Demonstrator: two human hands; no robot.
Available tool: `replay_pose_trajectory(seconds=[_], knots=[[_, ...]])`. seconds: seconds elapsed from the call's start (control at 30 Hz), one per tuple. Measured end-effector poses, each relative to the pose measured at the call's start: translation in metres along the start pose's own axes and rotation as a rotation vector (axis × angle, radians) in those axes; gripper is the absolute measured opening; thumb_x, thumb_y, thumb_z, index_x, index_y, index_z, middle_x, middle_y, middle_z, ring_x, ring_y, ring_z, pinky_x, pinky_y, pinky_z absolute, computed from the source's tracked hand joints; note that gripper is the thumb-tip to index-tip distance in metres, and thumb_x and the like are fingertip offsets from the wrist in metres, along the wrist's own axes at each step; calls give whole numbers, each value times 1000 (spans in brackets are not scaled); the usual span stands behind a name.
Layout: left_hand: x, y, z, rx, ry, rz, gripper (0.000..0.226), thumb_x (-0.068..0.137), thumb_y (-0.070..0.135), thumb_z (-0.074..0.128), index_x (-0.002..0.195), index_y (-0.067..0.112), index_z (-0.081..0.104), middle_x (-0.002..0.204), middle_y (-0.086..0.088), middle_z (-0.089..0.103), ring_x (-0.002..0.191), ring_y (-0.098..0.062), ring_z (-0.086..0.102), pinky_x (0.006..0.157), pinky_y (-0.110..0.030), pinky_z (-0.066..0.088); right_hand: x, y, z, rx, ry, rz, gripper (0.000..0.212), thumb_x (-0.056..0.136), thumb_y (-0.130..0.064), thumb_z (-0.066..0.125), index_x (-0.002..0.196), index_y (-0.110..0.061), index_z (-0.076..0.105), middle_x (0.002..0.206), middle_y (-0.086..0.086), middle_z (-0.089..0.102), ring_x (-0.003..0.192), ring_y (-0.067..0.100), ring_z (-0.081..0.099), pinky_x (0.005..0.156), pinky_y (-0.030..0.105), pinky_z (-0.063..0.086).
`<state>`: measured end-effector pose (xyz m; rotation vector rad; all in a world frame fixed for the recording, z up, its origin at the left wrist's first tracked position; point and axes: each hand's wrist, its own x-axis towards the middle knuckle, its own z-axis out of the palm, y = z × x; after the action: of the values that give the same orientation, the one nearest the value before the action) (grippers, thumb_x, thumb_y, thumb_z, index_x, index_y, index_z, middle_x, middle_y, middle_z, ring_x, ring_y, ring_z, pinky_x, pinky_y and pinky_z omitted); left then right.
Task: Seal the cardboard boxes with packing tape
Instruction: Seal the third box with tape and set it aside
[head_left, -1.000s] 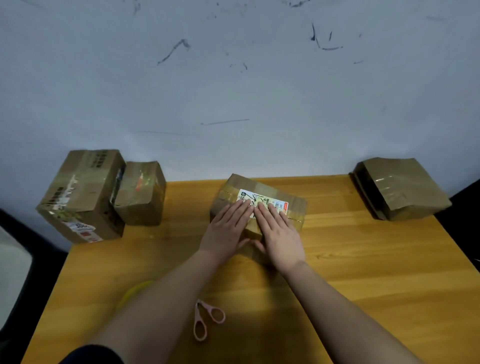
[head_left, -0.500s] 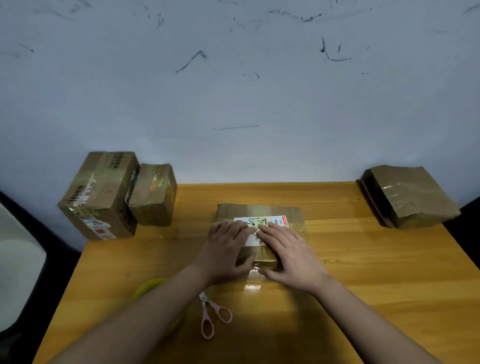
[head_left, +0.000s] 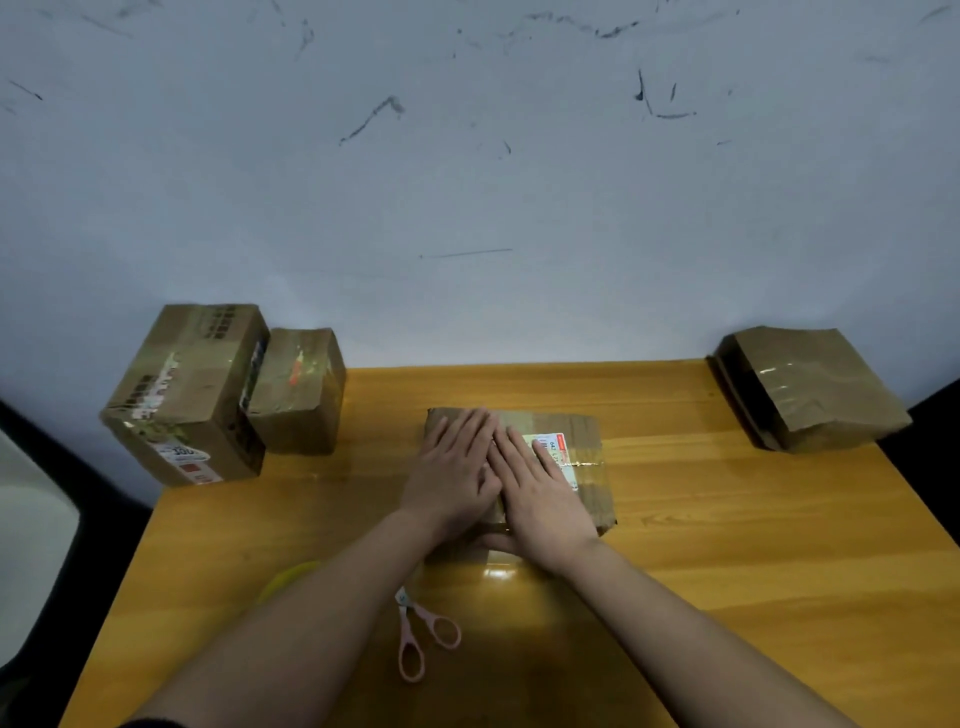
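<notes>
Am pressing my left hand (head_left: 457, 480) and my right hand (head_left: 540, 493) flat, fingers straight, on box (head_left: 584, 462) at table (head_left: 753, 545) centre. Am smoothing tape down, probably; strip hard to see. Next: reaching for scissors (head_left: 418, 636), checking seam.
</notes>
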<state>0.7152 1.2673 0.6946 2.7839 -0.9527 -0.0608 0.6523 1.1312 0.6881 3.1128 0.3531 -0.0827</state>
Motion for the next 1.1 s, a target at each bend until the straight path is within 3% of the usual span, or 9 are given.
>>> replay_pose_trajectory(seconds=[0.17,0.33,0.53,0.6,0.73,0.83,0.97,1.03,1.1], knots=[[-1,2,-4,9,-11,9,88,74,47,-7,154,14,6,162,-2,2,148,-11,-5,114,-28,-15,-4,16,-5,1,-27,-27,108,76,-80,42,153,-8,19,160,7,14,148,21,11,118,37,11],[-1,1,0,71,-35,7,86,77,49,-4,154,13,2,162,-3,-2,148,-14,-7,115,-30,-14,-12,11,-1,27,-18,78,112,80,-82,36,151,-12,-14,156,2,-24,145,19,-22,119,33,-14],[-17,2,4,93,-30,187,76,85,45,22,148,3,30,156,-14,26,146,-21,16,117,-40,6,-6,13,-11,38,-117,94,107,77,-78,25,152,-13,-14,159,2,-21,146,16,-22,118,34,-13],[-27,2,8,120,-42,198,71,85,42,32,144,4,40,151,-12,37,142,-21,30,115,-41,20,-11,9,-8,19,-75,104,109,72,-81,16,154,-11,-3,161,4,-11,148,20,-13,120,37,-5],[-26,-2,3,138,-27,209,63,86,45,37,136,11,54,142,-6,52,134,-18,45,109,-39,36,-30,21,1,22,-16,101,90,83,-75,28,147,-13,38,156,4,32,144,25,28,110,45,39],[-30,-10,4,104,-12,185,66,94,61,24,146,24,39,153,-2,35,142,-20,32,114,-38,33,-37,23,8,27,-3,134,86,86,-78,24,152,-24,28,159,4,24,147,28,18,113,48,26],[-33,-1,5,23,-72,-53,97,70,82,-17,152,31,-5,157,-1,-20,145,-19,-19,117,-35,-8,-37,12,2,76,15,247,87,78,-88,9,152,-41,12,160,4,2,149,26,-2,116,50,1],[-30,4,2,-49,-77,-196,97,78,83,4,152,22,-11,157,-2,-24,145,-21,-22,116,-35,-9,-37,14,-7,174,38,298,89,77,-88,3,152,-40,6,160,-4,-8,148,16,-14,119,44,-8],[-22,0,-4,-285,-44,-420,97,87,70,39,153,19,-9,160,-4,-17,147,-26,-14,118,-40,1,-33,25,-9,362,151,480,86,83,-81,17,153,-32,11,161,-9,0,148,12,-7,117,37,-2]])
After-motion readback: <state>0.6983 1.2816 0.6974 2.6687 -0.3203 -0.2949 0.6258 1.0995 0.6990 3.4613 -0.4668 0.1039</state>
